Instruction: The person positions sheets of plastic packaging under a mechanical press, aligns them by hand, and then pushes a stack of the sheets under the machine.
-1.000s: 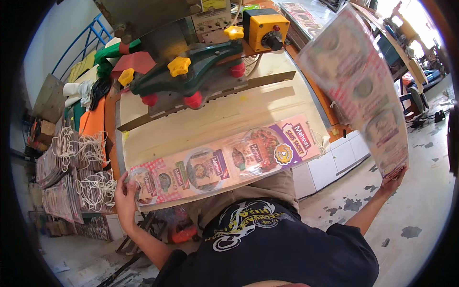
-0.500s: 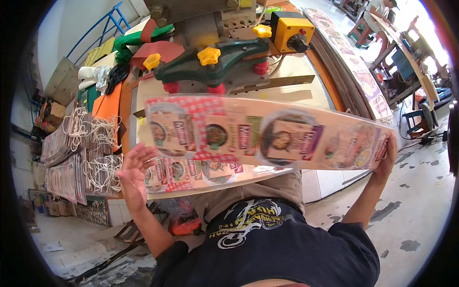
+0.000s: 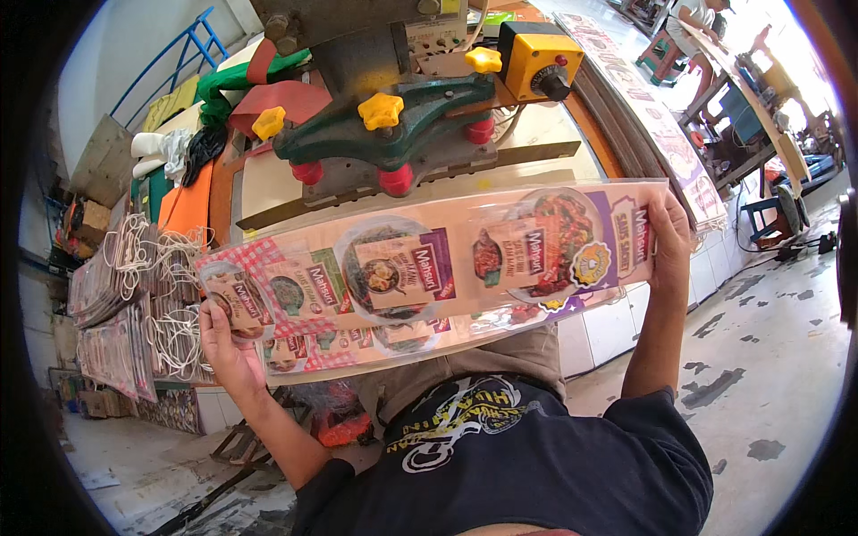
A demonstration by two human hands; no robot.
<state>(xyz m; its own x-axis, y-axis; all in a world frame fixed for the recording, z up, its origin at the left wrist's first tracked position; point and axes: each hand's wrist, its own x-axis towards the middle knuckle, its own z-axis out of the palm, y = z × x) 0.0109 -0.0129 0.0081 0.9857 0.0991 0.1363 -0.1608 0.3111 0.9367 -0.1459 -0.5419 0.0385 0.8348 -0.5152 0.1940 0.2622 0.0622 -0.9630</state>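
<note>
A long, printed, plastic-covered strip (image 3: pixel 465 263) with pictures of food bowls and packets is stretched between my hands, its right end somewhat higher. My left hand (image 3: pixel 228 348) is closed at its lower left corner. At the far right end my right hand (image 3: pixel 668 237) grips the short edge. Beneath and nearer my body lies a similar printed strip (image 3: pixel 393 344), mostly hidden by the held one. Just beyond the held strip stands a press with a dark green arm (image 3: pixel 420 112), yellow star knobs (image 3: pixel 382 111) and red feet (image 3: pixel 396 179); a metal bar (image 3: pixel 527 154) runs along its base.
A yellow control box (image 3: pixel 541 67) with a black dial sits right of the press. Bundles of strips with white cords (image 3: pixel 179 255) hang at the left. A long stack of printed strips (image 3: pixel 657 134) extends along the right. Another person (image 3: pixel 695 27) is at a far bench.
The strip has come down and to the left, tilting the other way. My left hand, open and apart from it before, is now closed on its left end. My right hand still holds the other end.
</note>
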